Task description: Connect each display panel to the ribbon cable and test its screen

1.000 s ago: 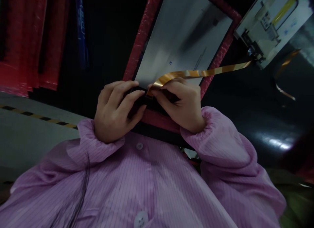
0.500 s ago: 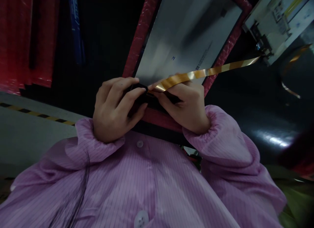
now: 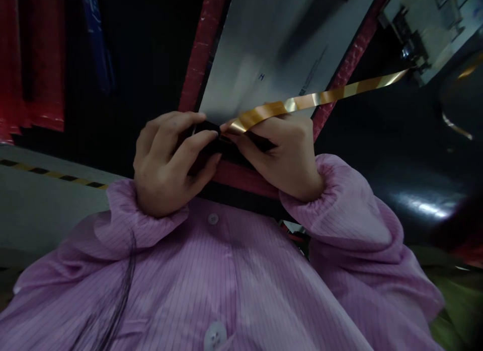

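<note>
A shiny gold-coloured strip of tape [image 3: 298, 103] runs from the fingertips of my right hand [image 3: 285, 149] up to the right, towards a pale device at the back. My right thumb and forefinger pinch its near end at the front of a grey panel [image 3: 241, 89]. Close beside it, my left hand [image 3: 169, 162] is curled with bent fingers around a small black piece [image 3: 207, 126] at the panel's near edge. What exactly that piece is, the dark hides. The panel lies flat with its printed back up, on red bubble wrap [image 3: 245, 179] that borders it.
A blue pen-like object [image 3: 98, 44] lies on the dark table at the upper left, near red plastic sheets [image 3: 45, 64]. The pale device [image 3: 433, 33] stands at the upper right, a curled strip [image 3: 456, 127] below it. Floor with striped tape [image 3: 53, 172] shows at left.
The whole view has shifted slightly, so the hands and panel appear a little higher and further left. Both hands keep their hold, close together at the panel's near edge.
</note>
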`<move>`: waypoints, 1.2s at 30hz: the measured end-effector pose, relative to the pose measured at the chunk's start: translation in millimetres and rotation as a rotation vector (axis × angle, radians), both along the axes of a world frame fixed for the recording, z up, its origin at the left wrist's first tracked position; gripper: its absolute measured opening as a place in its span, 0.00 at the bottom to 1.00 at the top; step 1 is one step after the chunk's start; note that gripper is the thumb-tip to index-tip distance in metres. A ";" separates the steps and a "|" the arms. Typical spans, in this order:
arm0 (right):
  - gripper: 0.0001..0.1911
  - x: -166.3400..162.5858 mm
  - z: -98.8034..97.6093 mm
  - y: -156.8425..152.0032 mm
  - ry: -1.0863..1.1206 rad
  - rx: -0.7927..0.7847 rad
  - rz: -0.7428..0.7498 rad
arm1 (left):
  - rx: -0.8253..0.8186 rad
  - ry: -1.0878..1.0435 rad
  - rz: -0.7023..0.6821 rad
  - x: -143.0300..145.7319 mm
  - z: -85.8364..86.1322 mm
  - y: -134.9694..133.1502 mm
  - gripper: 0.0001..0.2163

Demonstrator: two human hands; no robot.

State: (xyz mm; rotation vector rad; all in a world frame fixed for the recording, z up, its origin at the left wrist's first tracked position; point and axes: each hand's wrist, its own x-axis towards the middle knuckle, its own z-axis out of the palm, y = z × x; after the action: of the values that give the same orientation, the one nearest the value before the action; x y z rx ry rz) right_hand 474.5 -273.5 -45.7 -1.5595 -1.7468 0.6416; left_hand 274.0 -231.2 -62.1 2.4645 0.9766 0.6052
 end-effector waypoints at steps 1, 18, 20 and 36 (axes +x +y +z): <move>0.08 -0.5 0.4 -0.5 -0.006 -0.014 -0.009 | -0.005 -0.016 -0.005 -0.1 -0.6 0.1 0.12; 0.08 0.8 2.3 -0.5 0.021 -0.096 0.009 | 0.316 0.005 -0.164 -8.2 -9.7 -0.4 0.25; 0.08 0.7 3.0 -0.7 0.031 -0.106 0.013 | 0.312 0.036 -0.160 -7.4 -9.5 -0.8 0.26; 0.08 3.5 -1.8 2.0 0.011 -0.067 0.047 | 0.254 0.008 -0.128 -4.8 -15.0 -5.0 0.23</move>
State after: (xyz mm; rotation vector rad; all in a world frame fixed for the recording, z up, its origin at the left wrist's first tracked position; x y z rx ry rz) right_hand 478.0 -271.4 -47.4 -1.5608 -1.7745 0.7381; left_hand 269.2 -236.1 -77.1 2.7282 0.7780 0.7157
